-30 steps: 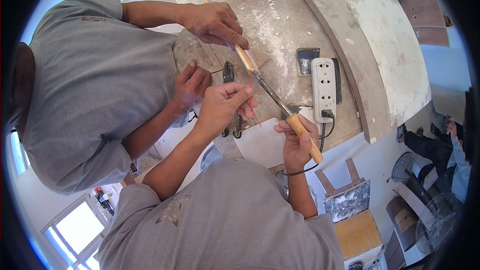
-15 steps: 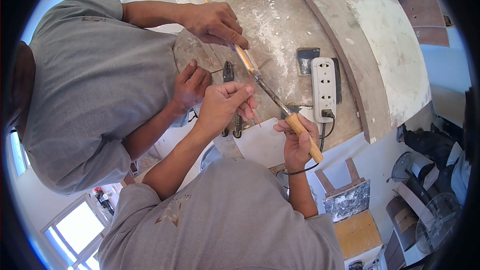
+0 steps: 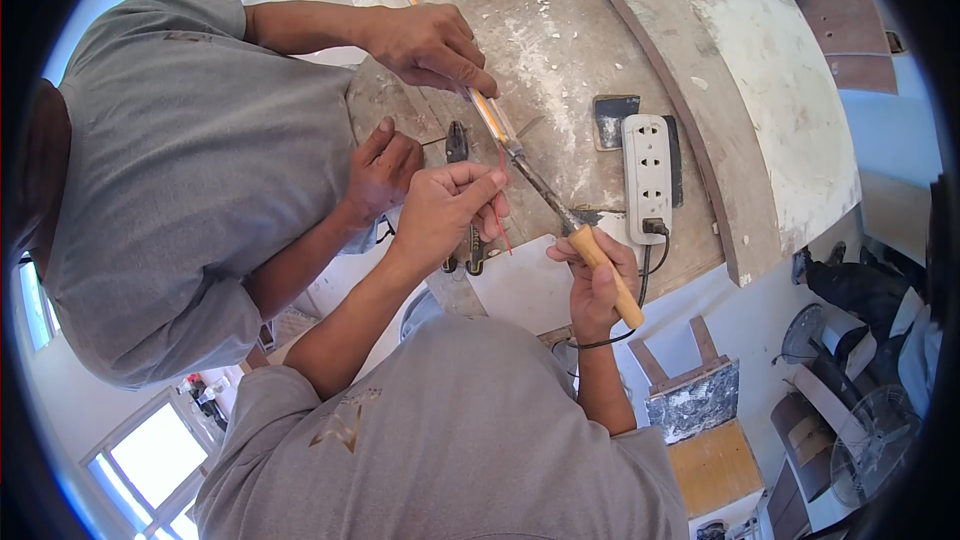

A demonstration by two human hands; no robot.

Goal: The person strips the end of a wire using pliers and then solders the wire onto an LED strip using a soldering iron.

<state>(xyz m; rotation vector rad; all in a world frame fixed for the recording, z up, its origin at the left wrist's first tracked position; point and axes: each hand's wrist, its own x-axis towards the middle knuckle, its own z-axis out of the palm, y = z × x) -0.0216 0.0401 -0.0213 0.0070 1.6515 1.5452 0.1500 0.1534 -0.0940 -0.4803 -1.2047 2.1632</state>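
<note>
Pinched between the fingers of my left hand (image 3: pixel 455 210) is a thin red wire (image 3: pixel 502 223), whose upper end reaches the end of an orange and clear strip (image 3: pixel 488 118). My right hand (image 3: pixel 600 285) grips the wooden handle of a soldering iron (image 3: pixel 607 275). The iron's metal tip touches or nearly touches the strip's end, where the wire meets it. A co-worker's hand (image 3: pixel 435 48) presses the strip on the table. Black pliers (image 3: pixel 457 145) lie behind my left hand, partly hidden by it.
A white power strip (image 3: pixel 648 170) with a black plug lies right of the iron, beside a dark square piece (image 3: pixel 613 123). A long curved board (image 3: pixel 690 90) crosses the worktable. The co-worker's other hand (image 3: pixel 383 172) rests near my left wrist. A person sits at the far right.
My left fingers and the red wire's loose end have shifted slightly left. The iron's handle has moved slightly left and down. The co-worker's hands have stayed in place.
</note>
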